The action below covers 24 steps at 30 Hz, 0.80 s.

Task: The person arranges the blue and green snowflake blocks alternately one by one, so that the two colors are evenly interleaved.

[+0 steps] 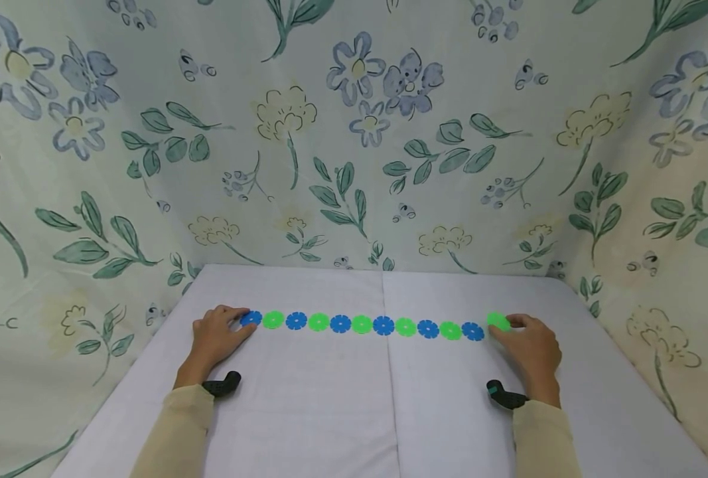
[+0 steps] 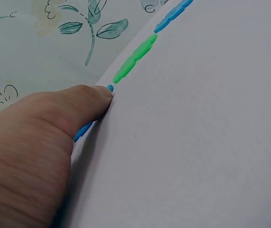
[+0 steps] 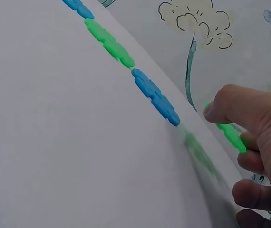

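Observation:
Notched plastic discs, blue and green by turns, lie in one row across the table. Its left end is a blue disc [image 1: 251, 318], which my left hand [image 1: 217, 336] grips at the edges between thumb and fingers. In the left wrist view the thumb [image 2: 90, 102] covers part of that blue disc, low against the cloth. My right hand [image 1: 529, 345] pinches a green disc [image 1: 498, 322] just beyond the right-end blue disc [image 1: 473, 331]. The right wrist view shows this green disc [image 3: 231, 137] raised off the table, with a green tint on the cloth below.
A white cloth [image 1: 306, 405] with a crease right of the middle covers the table. Floral curtains [image 1: 342, 133] rise behind it and at both sides. Each wrist wears a dark camera mount, one by the left sleeve [image 1: 177, 431], one by the right sleeve [image 1: 545, 438].

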Available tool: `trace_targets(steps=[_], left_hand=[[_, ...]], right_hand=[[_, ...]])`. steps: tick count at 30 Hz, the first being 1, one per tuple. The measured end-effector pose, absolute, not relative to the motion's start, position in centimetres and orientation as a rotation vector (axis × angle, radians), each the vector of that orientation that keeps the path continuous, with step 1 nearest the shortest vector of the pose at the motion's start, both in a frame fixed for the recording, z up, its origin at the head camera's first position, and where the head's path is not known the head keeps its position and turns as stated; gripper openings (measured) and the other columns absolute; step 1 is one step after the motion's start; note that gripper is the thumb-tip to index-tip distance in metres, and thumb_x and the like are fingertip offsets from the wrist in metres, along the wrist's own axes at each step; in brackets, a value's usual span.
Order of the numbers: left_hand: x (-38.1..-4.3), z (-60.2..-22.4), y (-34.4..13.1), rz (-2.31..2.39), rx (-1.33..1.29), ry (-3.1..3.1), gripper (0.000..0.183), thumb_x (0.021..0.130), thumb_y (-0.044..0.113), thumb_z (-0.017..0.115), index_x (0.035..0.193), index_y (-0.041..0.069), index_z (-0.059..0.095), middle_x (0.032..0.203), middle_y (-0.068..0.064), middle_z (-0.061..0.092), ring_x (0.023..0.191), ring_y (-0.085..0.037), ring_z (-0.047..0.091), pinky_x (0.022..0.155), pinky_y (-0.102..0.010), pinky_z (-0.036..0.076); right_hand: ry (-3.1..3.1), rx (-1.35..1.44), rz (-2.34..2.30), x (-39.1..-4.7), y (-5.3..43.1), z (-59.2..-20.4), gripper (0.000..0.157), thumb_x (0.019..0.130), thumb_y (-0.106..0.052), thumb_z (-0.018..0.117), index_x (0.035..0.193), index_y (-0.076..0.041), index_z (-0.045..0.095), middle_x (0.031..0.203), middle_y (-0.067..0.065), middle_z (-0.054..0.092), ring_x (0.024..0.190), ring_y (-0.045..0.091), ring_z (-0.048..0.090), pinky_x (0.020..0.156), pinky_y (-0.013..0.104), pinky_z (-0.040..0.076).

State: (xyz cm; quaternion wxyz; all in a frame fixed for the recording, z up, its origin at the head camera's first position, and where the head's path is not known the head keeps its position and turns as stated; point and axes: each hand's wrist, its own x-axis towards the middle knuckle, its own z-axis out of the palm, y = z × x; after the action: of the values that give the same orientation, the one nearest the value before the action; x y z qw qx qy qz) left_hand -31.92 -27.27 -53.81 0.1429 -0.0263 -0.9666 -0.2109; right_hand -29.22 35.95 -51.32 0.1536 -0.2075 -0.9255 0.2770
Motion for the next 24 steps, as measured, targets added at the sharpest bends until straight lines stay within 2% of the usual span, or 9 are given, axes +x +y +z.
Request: trace_targets(steps=[11, 24], left_hand=[[-32.0, -53.9, -27.2, -0.617, -0.069, -2.783, 0.056, 0.090, 0.055, 0.067, 0.132, 0.019, 0.066, 0.126, -0.016, 0.062, 0.116, -0.037, 0.054, 0.090, -0.058, 0.033], [-31.6, -53.5, -27.2, -0.620, -0.070, -2.794, 0.055, 0.090, 0.053, 0.068, 0.133, 0.018, 0.065, 0.127, -0.017, 0.061, 0.116, -0.038, 0.054, 0.090, -0.059, 0.032]], right_hand=[[-2.695, -0.578, 0.725, -29.6, 36.4, -52.4, 0.059, 0.083, -0.043, 0.075, 0.126, -0.004, 0.065, 0.127, 0.025, 0.063, 0.111, 0.045, 0.055, 0.084, 0.058, 0.042], [-2.786, -0.539, 0.772, -29.3, 36.9, -52.5, 0.062, 0.085, -0.048, 0.073, 0.127, -0.004, 0.064, 0.131, 0.028, 0.060, 0.116, 0.047, 0.054, 0.086, 0.059, 0.044]])
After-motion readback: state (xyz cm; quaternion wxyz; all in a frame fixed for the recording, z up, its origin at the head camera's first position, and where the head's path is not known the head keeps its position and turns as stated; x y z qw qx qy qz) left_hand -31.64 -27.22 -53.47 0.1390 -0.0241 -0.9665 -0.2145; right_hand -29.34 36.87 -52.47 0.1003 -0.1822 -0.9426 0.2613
